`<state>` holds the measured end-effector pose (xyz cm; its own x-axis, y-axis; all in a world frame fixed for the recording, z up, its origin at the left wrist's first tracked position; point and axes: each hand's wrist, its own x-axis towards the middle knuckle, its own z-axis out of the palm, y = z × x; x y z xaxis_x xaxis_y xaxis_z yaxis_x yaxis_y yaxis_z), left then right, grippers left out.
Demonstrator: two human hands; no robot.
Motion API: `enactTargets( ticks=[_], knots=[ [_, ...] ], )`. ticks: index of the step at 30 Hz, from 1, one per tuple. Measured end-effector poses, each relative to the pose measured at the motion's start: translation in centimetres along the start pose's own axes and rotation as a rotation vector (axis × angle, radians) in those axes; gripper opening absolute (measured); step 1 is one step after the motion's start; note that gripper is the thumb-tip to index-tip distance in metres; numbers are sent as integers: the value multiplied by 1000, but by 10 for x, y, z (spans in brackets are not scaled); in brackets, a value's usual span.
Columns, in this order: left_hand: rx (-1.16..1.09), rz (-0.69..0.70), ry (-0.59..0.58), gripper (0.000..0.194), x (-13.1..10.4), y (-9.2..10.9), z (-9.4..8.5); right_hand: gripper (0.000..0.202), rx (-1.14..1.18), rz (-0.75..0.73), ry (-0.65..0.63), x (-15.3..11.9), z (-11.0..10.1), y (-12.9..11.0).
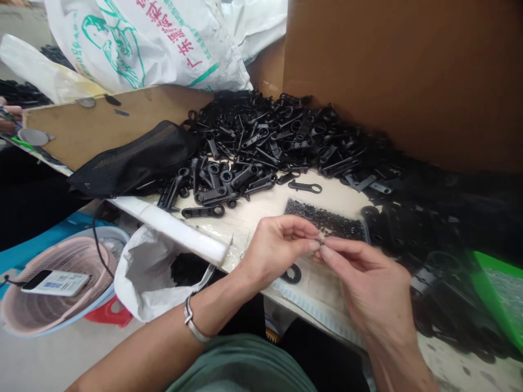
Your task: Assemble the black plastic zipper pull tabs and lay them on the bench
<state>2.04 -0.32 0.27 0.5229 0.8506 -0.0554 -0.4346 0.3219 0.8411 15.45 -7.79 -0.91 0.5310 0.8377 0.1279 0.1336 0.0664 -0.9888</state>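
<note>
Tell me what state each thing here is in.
left hand, pinching
right hand, pinching
tiny piece, held between both hands, too small to identify
shallow tray, open, holding tiny dark parts
black parts, heaped loosely
lower white sack, open
pink basket, open
white device, lying in the pink basket
green bin, open
black pouch, slumped

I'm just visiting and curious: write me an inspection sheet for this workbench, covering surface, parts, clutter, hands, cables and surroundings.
Surface: pale tabletop, partly covered by a large heap of black parts.
Job's things: tiny dark piece at the fingertips, too small to identify; tray of small black pieces just beyond.
Clutter: black mesh bag, white strip.
Hands: left hand and right hand meet, both pinching the tiny dark piece.
Cables: dark cord hanging into the pink basket.
Surroundings: brown panel, printed white sack, green bin.
</note>
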Motion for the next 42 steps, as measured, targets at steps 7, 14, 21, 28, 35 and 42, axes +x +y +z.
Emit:
enactTargets(
  ticks=[7, 14, 21, 28, 35, 42],
  knots=[
    [81, 62, 2, 15, -1, -4, -3, 10, -226, -156, 90, -3, 4, -7],
    [180, 78, 41, 12, -5, -6, -2, 15, -284, -58, 41, -9, 2, -10],
    [456, 158, 73, 10, -12, 0, 0, 16, -353, -106, 21, -12, 4, -15],
    [519, 213, 48, 12, -12, -2, -2, 17, -555, -187, 27, -10, 4, -16],
    [785, 194, -105, 25, -28, 18, -30, 11, -471, -92, -36, -12, 6, -7],
    [1306, 208, -246, 34, -56, 22, -59, 11, -594, -159, -209, -25, -13, 10]
  ],
)
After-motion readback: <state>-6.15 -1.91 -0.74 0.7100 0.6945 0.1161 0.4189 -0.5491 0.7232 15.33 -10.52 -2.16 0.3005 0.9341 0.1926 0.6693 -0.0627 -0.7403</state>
